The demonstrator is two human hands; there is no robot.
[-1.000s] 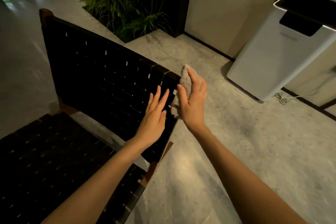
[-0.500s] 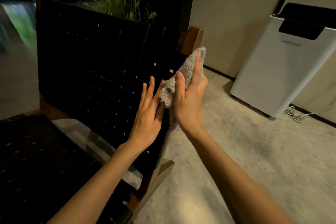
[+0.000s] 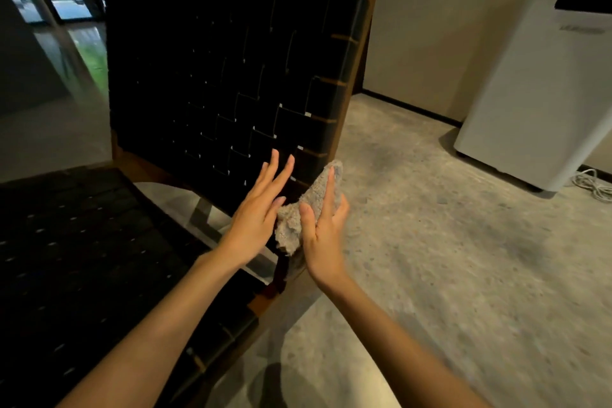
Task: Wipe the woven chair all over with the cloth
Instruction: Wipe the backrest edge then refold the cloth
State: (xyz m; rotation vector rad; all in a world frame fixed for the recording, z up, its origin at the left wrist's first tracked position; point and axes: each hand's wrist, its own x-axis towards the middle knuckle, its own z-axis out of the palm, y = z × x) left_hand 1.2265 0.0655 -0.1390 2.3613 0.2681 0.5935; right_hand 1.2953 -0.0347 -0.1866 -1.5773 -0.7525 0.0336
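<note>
Your left hand (image 3: pixel 256 209), fingers spread, braces the woven chair (image 3: pixel 231 76); your right hand (image 3: pixel 323 225) presses the cloth (image 3: pixel 309 205) flat against its side rail.

The right hand (image 3: pixel 323 228) presses a fluffy grey cloth (image 3: pixel 309 205) against the black woven chair back (image 3: pixel 231 76), seemingly its edge; the left hand (image 3: pixel 256 209) lies flat beside it.

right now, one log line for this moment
step: wiping chair backrest | right hand: pressing cloth on lower frame edge | left hand: flat, empty, on weave
</note>
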